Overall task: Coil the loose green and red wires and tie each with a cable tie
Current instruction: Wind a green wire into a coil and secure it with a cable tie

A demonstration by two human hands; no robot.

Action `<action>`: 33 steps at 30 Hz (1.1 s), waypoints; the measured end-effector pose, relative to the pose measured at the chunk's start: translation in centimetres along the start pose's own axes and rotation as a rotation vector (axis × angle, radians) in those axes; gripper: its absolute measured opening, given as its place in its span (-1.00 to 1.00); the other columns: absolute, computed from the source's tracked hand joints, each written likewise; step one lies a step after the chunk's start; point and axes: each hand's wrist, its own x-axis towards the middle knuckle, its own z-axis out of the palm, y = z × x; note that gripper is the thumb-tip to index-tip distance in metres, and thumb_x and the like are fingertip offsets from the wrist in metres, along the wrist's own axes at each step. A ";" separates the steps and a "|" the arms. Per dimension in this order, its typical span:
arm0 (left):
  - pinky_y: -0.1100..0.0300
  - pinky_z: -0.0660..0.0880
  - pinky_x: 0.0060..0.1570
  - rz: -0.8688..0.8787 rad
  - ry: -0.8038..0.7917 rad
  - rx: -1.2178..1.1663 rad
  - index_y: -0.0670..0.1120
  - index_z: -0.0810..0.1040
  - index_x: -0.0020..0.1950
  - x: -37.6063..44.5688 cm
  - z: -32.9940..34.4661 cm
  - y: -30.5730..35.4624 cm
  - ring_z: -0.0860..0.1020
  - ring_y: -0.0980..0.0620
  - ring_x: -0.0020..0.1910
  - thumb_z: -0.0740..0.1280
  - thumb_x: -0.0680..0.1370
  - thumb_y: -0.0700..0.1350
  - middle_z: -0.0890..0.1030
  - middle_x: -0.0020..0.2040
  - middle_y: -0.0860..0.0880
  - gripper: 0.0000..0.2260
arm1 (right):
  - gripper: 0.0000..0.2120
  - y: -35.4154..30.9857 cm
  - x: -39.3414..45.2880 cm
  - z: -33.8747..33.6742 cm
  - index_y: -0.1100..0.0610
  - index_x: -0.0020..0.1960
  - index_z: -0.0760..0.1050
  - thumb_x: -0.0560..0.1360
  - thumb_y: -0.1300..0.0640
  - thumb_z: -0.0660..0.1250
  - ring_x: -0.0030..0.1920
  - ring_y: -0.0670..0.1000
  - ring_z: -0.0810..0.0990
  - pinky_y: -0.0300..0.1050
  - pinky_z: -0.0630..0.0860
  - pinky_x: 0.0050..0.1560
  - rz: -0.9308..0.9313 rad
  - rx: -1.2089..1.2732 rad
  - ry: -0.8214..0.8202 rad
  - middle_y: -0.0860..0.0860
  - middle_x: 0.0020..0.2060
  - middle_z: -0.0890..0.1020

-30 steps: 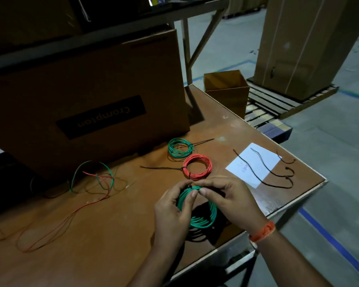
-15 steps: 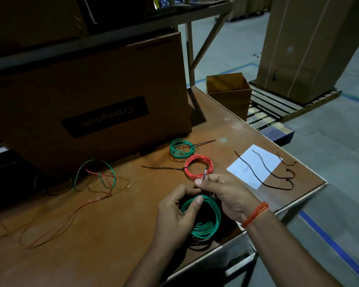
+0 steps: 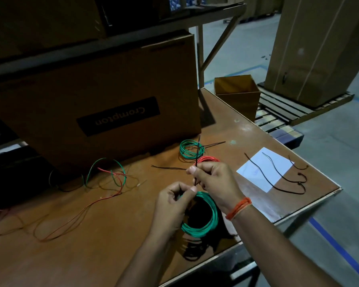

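Near the table's [image 3: 91, 235] front edge, my left hand [image 3: 171, 206] grips the green coil [image 3: 207, 226]; my right hand [image 3: 212, 181] pinches the cable tie's [image 3: 197, 156] upright tail. Next, I judge: pull it snug.

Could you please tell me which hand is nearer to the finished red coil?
Right. The right hand overlaps the red coil just below it; the left hand sits lower and further left.

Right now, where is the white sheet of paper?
In the head view, the white paper lies on the table's right side, under black cable ties.
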 end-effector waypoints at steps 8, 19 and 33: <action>0.32 0.29 -0.48 -0.221 0.018 -0.262 -0.07 0.49 -0.31 0.3 -2.0 0.2 0.43 0.17 -0.48 0.48 0.52 -0.19 0.48 -0.42 0.03 -0.75 | -0.81 0.2 1.5 1.0 0.28 -0.01 0.66 0.59 0.16 0.35 -0.36 -0.03 0.48 -0.22 0.41 -0.35 0.140 0.030 -0.182 0.09 -0.33 0.62; 0.21 0.26 -0.42 -0.011 0.051 -0.130 -0.06 0.56 -0.35 0.0 -4.0 0.7 0.34 0.09 -0.46 0.49 0.38 0.04 0.43 -0.45 0.00 -0.77 | -0.68 -1.3 -2.3 -0.3 -0.14 0.22 0.57 0.47 -0.05 0.44 0.41 -0.18 0.37 -0.05 0.41 0.35 -0.179 -0.361 -0.487 -0.23 0.36 0.42; 0.25 0.46 -0.25 0.010 -0.121 0.252 -0.02 0.65 -0.08 2.4 -1.3 -0.9 0.60 0.16 -0.26 0.46 0.56 -0.04 0.69 -0.20 0.02 -0.92 | -0.83 1.3 -4.8 -3.6 0.09 0.08 0.62 0.49 0.20 0.48 -0.15 0.03 0.70 -0.09 0.61 -0.13 0.181 -0.030 -0.111 0.08 -0.23 0.70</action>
